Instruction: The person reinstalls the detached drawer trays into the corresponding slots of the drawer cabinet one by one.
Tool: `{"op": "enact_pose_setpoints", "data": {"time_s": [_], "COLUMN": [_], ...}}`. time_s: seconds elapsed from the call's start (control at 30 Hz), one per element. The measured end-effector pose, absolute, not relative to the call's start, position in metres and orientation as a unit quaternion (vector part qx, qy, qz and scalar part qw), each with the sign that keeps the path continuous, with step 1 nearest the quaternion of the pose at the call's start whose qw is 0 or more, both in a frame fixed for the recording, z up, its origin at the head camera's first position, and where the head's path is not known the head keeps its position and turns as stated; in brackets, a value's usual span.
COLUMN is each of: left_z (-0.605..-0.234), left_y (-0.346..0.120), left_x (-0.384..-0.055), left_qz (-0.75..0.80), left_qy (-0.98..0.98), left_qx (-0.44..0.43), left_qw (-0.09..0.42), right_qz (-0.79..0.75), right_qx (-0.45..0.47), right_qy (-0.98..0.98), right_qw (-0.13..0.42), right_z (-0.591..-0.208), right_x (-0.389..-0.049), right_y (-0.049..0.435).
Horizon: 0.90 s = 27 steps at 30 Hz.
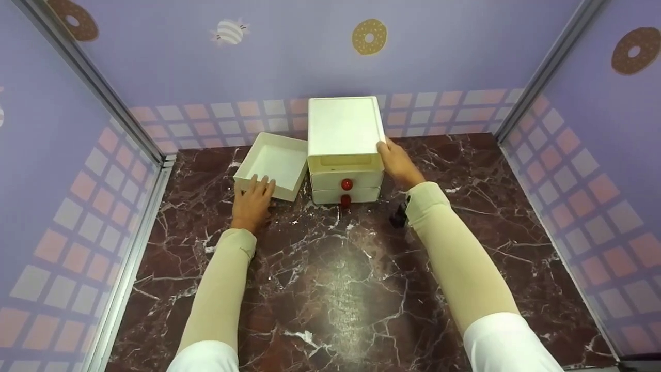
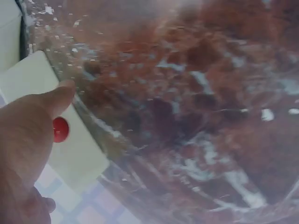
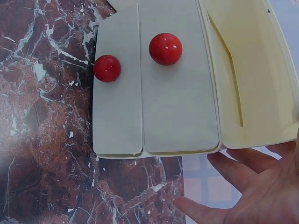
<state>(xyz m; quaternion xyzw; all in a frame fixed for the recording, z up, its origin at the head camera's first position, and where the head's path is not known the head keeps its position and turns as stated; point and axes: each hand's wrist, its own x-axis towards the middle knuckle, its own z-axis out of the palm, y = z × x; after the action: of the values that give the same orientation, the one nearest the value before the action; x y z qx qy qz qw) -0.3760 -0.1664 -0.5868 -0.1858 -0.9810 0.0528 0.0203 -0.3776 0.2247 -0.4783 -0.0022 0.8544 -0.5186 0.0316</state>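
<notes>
Drawer (image 1: 279, 161) under left hand (image 1: 251, 204): likely light, stiff; pinched front wall (image 1: 285, 194) suits holding. Right hand (image 1: 400, 163), fingers extended, touches cabinet (image 1: 345, 126).

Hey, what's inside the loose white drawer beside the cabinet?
The loose white drawer shows a bare floor, no contents visible. The left hand and near wall hide part of its near end.

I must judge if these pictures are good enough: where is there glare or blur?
Head view: a pale glare streak on the marble surface in the foreground; left wrist view: hazy and soft, the marble pattern smeared; right wrist view: clearer, with small bright highlights on the upper red knob.
</notes>
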Motion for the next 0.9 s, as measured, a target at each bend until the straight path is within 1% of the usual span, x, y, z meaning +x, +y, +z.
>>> {"op": "enact_pose_setpoints", "data": {"time_s": [0.03, 0.1, 0.23, 0.33, 0.5, 0.7, 0.9], "left_z": [-0.587, -0.589, -0.591, -0.593, -0.598, -0.604, -0.608], "left_y": [-0.168, -0.169, -0.167, -0.164, -0.158, -0.156, -0.158], "left_x": [-0.374, -0.371, -0.368, -0.367, -0.365, -0.362, -0.356], "left_qz": [0.043, 0.036, 0.036, 0.034, 0.038, 0.062, 0.080], "left_qy": [-0.982, -0.980, -0.963, -0.949, -0.941, -0.935, -0.932], "left_qx": [-0.185, -0.195, -0.245, -0.282, -0.299, -0.298, -0.297], "left_qw": [0.017, 0.033, 0.108, 0.137, 0.150, 0.183, 0.192], "right_qz": [-0.517, -0.519, -0.524, -0.527, -0.529, -0.524, -0.531], "right_qx": [-0.003, -0.005, -0.008, -0.005, -0.004, -0.003, -0.003], "right_qy": [0.855, 0.854, 0.851, 0.849, 0.848, 0.851, 0.847], "right_qw": [0.032, 0.033, 0.034, 0.032, 0.030, 0.026, 0.027], "right_z": [-0.478, -0.478, -0.478, -0.478, -0.479, -0.479, -0.479], "right_x": [-0.378, -0.377, -0.377, -0.376, -0.377, -0.377, -0.377], "right_y": [0.224, 0.224, 0.224, 0.223, 0.223, 0.224, 0.224]}}
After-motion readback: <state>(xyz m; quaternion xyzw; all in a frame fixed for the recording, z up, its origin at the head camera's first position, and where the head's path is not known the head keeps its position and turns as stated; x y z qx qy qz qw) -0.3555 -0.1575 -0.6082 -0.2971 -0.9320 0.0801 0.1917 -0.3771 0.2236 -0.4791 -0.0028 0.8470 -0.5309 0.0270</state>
